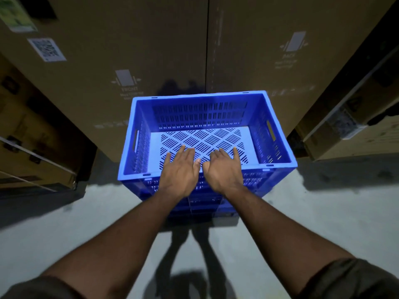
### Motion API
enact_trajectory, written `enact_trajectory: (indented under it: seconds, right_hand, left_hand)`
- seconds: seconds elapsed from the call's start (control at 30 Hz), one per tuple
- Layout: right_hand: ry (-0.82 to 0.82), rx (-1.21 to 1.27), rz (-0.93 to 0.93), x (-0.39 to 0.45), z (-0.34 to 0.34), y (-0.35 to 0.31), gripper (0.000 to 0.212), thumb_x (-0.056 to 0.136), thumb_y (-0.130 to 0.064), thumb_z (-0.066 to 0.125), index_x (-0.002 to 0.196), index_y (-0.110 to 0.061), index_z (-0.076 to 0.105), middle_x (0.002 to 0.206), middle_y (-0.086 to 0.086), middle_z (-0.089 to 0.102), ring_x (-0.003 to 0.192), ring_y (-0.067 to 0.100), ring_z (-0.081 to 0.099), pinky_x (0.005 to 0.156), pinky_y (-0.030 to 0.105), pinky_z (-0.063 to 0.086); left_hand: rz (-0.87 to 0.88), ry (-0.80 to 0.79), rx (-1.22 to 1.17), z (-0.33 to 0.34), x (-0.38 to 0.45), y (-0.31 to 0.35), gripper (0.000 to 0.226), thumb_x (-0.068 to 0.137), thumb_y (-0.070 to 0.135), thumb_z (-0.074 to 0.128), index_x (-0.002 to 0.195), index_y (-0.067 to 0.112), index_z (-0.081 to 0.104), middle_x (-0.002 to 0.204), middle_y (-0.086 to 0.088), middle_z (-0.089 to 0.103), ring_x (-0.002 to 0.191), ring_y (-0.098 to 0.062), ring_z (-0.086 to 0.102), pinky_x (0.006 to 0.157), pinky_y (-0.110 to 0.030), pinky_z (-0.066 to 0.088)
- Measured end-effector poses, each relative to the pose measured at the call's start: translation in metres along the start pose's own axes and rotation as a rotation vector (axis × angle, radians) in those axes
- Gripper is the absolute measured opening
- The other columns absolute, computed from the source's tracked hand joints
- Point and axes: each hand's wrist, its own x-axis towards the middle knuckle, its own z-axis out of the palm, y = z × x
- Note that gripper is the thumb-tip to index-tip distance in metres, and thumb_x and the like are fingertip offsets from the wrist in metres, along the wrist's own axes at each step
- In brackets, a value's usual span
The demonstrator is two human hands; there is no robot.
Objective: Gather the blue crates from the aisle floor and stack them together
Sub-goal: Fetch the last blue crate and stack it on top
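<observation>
a blue crate [207, 117] is sitting on top of a stack of blue crates [203, 201] on the grey aisle floor [64, 234], just in front of tall cardboard boxes [129, 50]. the top crate is looking empty, and its slotted bottom is showing clearly. how many crates are lying under it, i cannot tell, because only the near side of the stack is showing below the rim.

the left hand [180, 171] and the right hand [224, 169] are reaching forward side by side over the near rim of the top crate. they are close together, almost touching at the thumbs. the fingers of both hands are lying straight and a little spread, and they are not gripping anything. whether the palms are pressing on the rim or only hovering above it, i cannot tell from this view.

i am judging that the person is in the step of seating or checking the top crate on the stack, so the stacking of this crate seems nearly done. no other loose crate is showing on the floor here.

the next move is probably calling for making sure the top crate is sitting straight on the one below. then the person should be turning away to look for any crate left in the aisle, and taking it by the side handle slots [271, 130].
</observation>
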Motion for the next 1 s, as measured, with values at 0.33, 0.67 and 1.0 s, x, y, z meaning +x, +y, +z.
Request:
enact_trajectory:
  seconds: [0.33,0.67,1.0]
  right_hand:
    - [0.006,0.011,0.015,0.012,0.004,0.001,0.067,0.094,-0.045,0.018,0.139,-0.007,0.050,0.147,0.008,0.049,0.142,0.018,0.037,0.121,0.047,0.012]
    - [0.085,-0.037,0.087,0.003,0.009,0.060,0.073,0.091,-0.052,0.017,0.118,-0.005,0.066,0.128,0.010,0.065,0.133,0.020,0.049,0.120,0.049,0.015]
    - [0.104,-0.058,0.053,-0.011,0.016,0.068,0.079,0.095,-0.058,0.010,0.139,-0.007,0.051,0.146,0.008,0.050,0.144,0.017,0.033,0.122,0.048,0.007]
  left_hand:
    - [-0.023,0.042,0.006,0.001,0.009,0.001,0.065,0.099,0.045,0.004,0.151,0.016,0.031,0.157,0.002,0.035,0.149,-0.011,0.020,0.120,-0.042,0.022]
    - [-0.018,0.097,0.074,-0.002,-0.004,-0.026,0.072,0.099,0.056,0.007,0.151,0.013,0.031,0.157,-0.001,0.034,0.150,-0.013,0.015,0.121,-0.048,0.015]
    - [-0.008,0.129,0.060,0.005,-0.019,-0.032,0.069,0.100,0.054,0.008,0.152,0.013,0.029,0.159,0.000,0.031,0.151,-0.012,0.013,0.121,-0.048,0.015]
